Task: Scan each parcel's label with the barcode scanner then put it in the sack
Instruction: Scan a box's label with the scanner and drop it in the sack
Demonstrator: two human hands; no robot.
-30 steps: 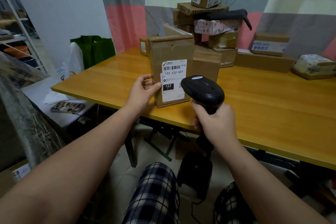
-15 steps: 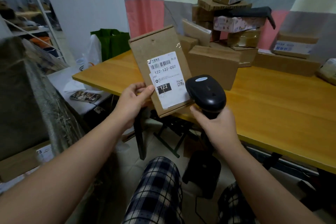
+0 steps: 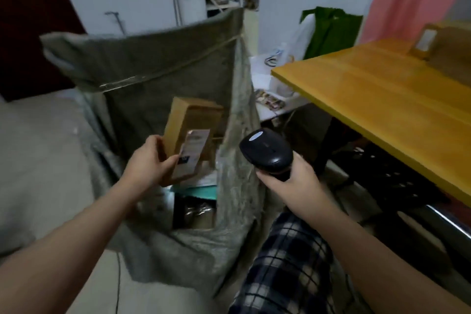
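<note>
Now, parcel (image 3: pixel 190 132) between fingers (image 3: pixel 153 141) (above sack (image 3: pixel 153 64))

Nothing here can be read. The white label (image 3: pixel 195 146) on the parcel (image 3: pixel 188 120) is too blurry. The little white sticker (image 3: pixel 255 136) on the scanner (image 3: pixel 270 155) and the paper tag (image 3: pixel 425 39) on the box (image 3: pixel 451 43) on the worktop (image 3: pixel 369 89) are blurry too.

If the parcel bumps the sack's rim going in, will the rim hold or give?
Probably gives: the sack is limp woven cloth with a sagging, creased rim. A cord across its far side likely keeps it open. The parcel in the left hand is stiff cardboard and should push it aside.
</note>
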